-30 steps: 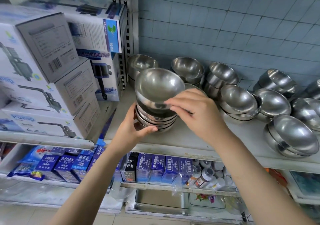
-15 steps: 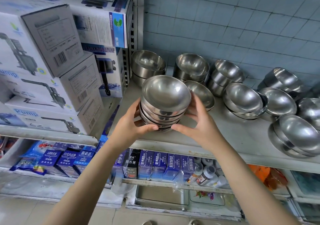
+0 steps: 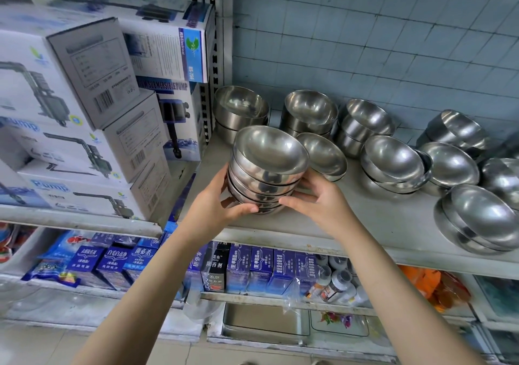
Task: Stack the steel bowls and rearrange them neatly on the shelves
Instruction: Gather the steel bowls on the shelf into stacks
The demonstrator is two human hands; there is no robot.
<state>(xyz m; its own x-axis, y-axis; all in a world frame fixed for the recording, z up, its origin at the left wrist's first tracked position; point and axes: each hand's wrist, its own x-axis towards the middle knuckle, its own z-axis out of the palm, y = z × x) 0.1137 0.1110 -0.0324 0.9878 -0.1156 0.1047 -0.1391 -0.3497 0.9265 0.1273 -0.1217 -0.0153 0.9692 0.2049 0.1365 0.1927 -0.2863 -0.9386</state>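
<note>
A stack of several nested steel bowls (image 3: 269,165) stands near the front left of the grey shelf (image 3: 365,224). My left hand (image 3: 222,204) grips the stack's left side, thumb curled under its front. My right hand (image 3: 317,199) holds the right side, fingers wrapped behind the lower bowls. Right behind the stack lies a single tilted bowl (image 3: 325,154). More bowls sit along the back: a pair at the left (image 3: 241,109), a pile (image 3: 309,112) and another (image 3: 365,120).
Loose and nested bowls crowd the shelf's right part (image 3: 393,162) (image 3: 480,218). White pump boxes (image 3: 84,129) fill the neighbouring shelf on the left, past a slotted upright (image 3: 213,56). Blue boxes (image 3: 252,266) and small bottles line the shelf below. A tiled wall closes the back.
My right hand came off the top bowl and went round the right side of the stack. The top bowl has settled into the stack, and both hands now hold it.
</note>
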